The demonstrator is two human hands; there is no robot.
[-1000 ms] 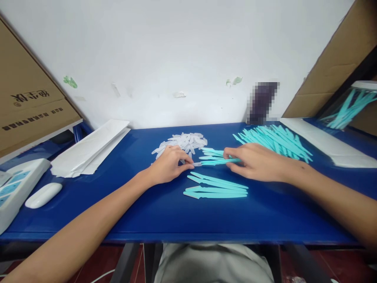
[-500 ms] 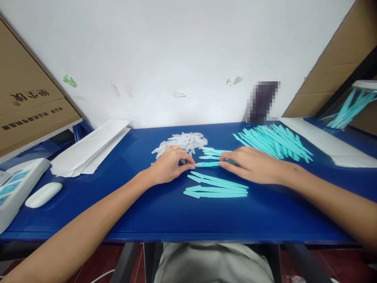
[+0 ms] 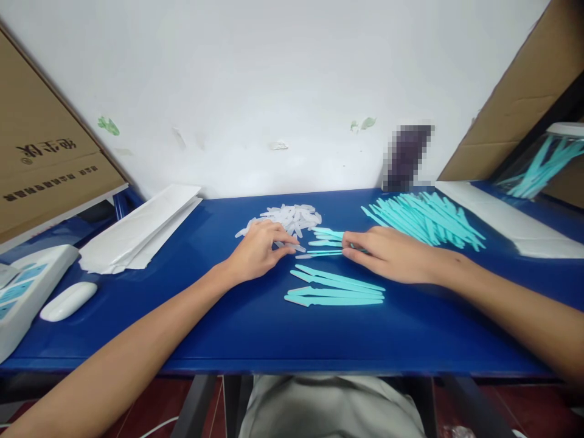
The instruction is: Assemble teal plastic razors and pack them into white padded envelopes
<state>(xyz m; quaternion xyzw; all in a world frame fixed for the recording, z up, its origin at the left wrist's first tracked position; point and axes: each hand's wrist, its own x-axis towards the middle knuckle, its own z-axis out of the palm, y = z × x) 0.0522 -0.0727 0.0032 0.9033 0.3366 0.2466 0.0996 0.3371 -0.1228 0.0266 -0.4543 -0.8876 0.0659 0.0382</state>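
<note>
Two slim turquoise plastic sticks (image 3: pixel 326 253), seen nearly edge-on, lie just above the middle of the bench, their far ends inside the right hand (image 3: pixel 385 252); its grip is narrow, thumb and fingers closed on them. A translucent whitish tip shows at the left end of the lower one. Just beside it, the left hand (image 3: pixel 258 250) pinches a small, flat, translucent plastic sleeve (image 3: pixel 295 247), slightly tilted to the sticks and apparently apart from them. To work these well, I would keep the pinch light, bring sleeve and stick into one line, and mind the thin edges. Behind the left hand is a loose heap of translucent plastic sleeves (image 3: pixel 296 216); a few more turquoise sticks (image 3: pixel 326 236) lie by the right fingertips, four others (image 3: pixel 337 298) fan out nearer the person, and a big turquoise pile (image 3: pixel 426 220) sits beyond the right wrist. The smooth blue bench (image 3: pixel 255 334) also carries folded white paper sheets (image 3: pixel 141 225) and a rounded white plastic case (image 3: pixel 68 301) at left. A scuffed white wall (image 3: pixel 274 79) rises behind, with brown cardboard (image 3: pixel 45 140) at either side.
</note>
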